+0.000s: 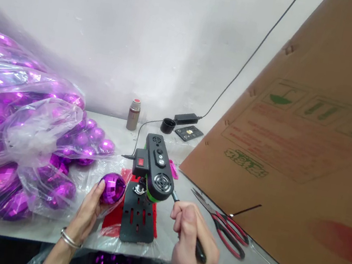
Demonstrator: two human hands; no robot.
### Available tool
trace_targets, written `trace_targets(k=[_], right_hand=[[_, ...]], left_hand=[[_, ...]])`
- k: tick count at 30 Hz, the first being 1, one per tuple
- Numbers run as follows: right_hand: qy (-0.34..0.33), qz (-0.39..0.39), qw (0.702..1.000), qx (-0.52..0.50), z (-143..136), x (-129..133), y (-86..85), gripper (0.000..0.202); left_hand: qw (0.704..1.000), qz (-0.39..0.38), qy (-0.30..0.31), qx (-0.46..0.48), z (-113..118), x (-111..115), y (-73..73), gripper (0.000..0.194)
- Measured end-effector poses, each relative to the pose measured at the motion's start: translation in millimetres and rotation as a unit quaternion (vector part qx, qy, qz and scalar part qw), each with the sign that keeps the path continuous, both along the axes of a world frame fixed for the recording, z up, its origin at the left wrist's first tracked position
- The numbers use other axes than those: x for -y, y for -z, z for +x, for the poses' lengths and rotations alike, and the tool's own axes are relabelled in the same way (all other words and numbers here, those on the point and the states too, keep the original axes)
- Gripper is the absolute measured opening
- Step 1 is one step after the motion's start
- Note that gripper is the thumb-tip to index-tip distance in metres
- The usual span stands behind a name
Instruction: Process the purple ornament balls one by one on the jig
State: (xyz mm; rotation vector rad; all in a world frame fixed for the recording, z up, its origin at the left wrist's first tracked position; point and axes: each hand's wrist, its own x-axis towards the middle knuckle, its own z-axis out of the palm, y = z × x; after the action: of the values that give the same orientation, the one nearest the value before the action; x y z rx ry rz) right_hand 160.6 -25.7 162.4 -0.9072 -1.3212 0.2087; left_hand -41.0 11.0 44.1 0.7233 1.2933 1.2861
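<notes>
My left hand [89,205] grips a shiny purple faceted bauble [113,188], just left of a small bench drill press [159,167]. The bauble is apart from the drill's black slotted base [138,225]. My right hand [193,241] is closed around the black-gripped feed lever [201,249] on the machine's right side. Under the drill's head, the drill tip is mostly hidden. A red sheet [112,224] lies beneath the base. To the left, several similar baubles [20,203] fill clear plastic bags [33,126].
Red-and-black scissors [225,228] lie right of my right hand, beside a large cardboard box [292,160]. Behind the drill stand a metal flask [134,115], a black cup [168,125] and a power adapter [186,118]. A pink item [173,169] lies behind the drill head.
</notes>
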Motion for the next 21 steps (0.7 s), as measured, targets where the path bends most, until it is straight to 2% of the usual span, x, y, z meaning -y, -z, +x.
trace_targets(k=[2,7,11,15,18,21], right_hand=[[-0.005,-0.004,1.000,0.003,0,-1,-5.1,0.042],[-0.013,-0.012,1.000,0.016,2,0,-3.9,0.039],[-0.018,-0.009,1.000,0.022,4,1,-0.1,0.039],[-0.015,-0.004,0.999,0.031,5,2,2.6,0.037],[-0.021,-0.001,0.999,0.030,7,3,5.4,0.035],[-0.028,-0.003,0.999,0.033,8,4,6.8,0.034]], left_hand=[[1.000,-0.010,0.016,0.022,8,5,2.8,0.078],[0.988,0.032,0.046,-0.142,30,16,18.3,0.081],[0.955,0.097,0.075,-0.271,44,18,25.5,0.073],[0.914,0.187,0.077,-0.351,54,17,31.9,0.066],[0.898,0.193,0.074,-0.387,62,16,33.8,0.070],[0.897,0.176,0.081,-0.396,67,14,31.0,0.071]])
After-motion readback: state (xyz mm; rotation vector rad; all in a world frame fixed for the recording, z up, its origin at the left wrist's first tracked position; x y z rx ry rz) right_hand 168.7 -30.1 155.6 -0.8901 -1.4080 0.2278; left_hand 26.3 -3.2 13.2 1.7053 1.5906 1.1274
